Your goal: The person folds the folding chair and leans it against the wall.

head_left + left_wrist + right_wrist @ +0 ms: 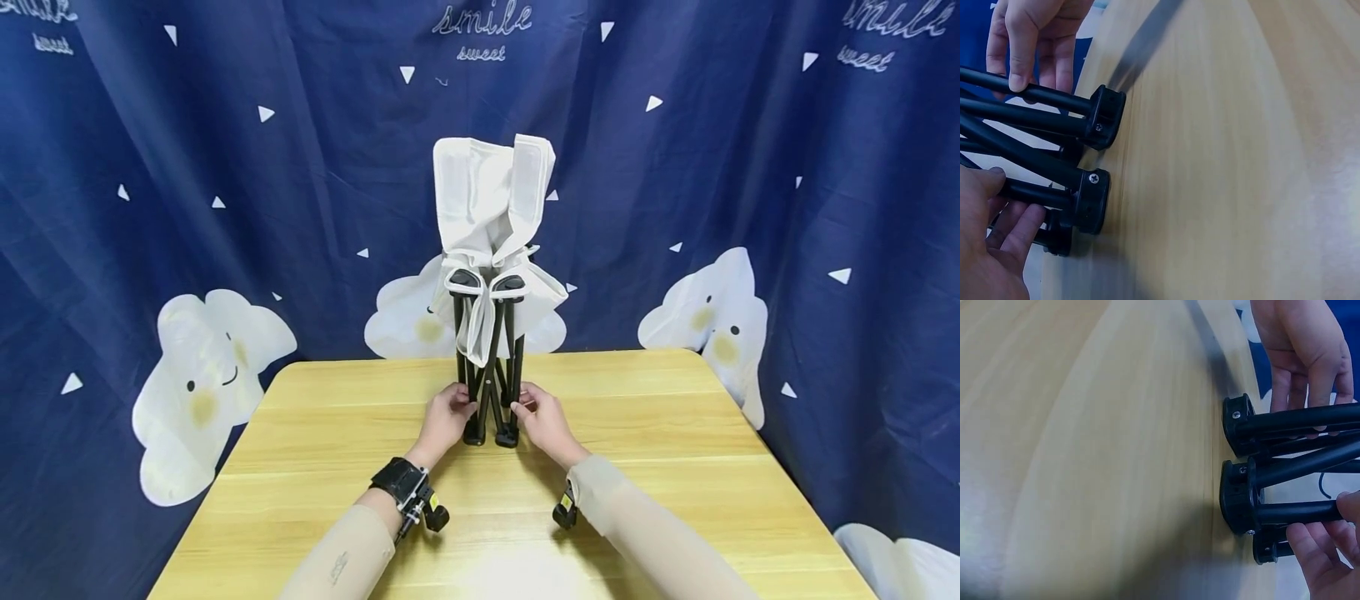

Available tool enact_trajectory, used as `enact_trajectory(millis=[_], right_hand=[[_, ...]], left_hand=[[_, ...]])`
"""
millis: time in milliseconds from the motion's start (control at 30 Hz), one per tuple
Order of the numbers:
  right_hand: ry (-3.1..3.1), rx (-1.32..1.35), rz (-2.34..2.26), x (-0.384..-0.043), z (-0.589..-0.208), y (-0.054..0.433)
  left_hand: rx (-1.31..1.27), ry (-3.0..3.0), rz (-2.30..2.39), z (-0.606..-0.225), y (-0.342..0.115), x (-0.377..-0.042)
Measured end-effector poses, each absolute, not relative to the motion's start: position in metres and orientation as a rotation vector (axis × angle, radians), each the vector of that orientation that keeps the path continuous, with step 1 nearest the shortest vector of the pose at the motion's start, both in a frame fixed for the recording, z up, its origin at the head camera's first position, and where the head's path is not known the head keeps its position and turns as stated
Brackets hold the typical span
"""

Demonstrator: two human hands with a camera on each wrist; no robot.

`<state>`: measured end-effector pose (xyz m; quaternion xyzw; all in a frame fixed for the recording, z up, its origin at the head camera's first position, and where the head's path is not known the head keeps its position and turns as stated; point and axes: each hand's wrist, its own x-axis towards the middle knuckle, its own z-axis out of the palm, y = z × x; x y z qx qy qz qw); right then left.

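A folded camp chair [487,196] with white fabric and black tube legs stands upright on the wooden table [360,500], its legs drawn close together and crossing. Low on the left side, my left hand [444,419] pinches a black leg [1041,194] between thumb and fingers, just above its plastic foot [1092,200]. My right hand [546,421] does the same on the opposite side, thumb and fingers around another leg [1300,512]. White fabric hangs in folds over the upper frame and hides much of it.
A dark blue curtain [322,208] with white clouds and triangles hangs behind the table and along both sides. Each wrist wears a small black camera, the left one [433,510] and the right one [566,510] both close above the tabletop.
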<state>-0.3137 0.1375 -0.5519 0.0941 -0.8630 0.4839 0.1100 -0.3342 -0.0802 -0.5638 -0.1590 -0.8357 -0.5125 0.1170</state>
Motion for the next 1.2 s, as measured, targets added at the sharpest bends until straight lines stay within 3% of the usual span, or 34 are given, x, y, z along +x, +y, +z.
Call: enact_trajectory(millis=[1200], right_hand=[[-2.535,0.159,1.413,-0.353,-0.548,0.129]], left_hand=[[-0.349,-2.502,-1.412,-0.553,-0.072,-0.367]])
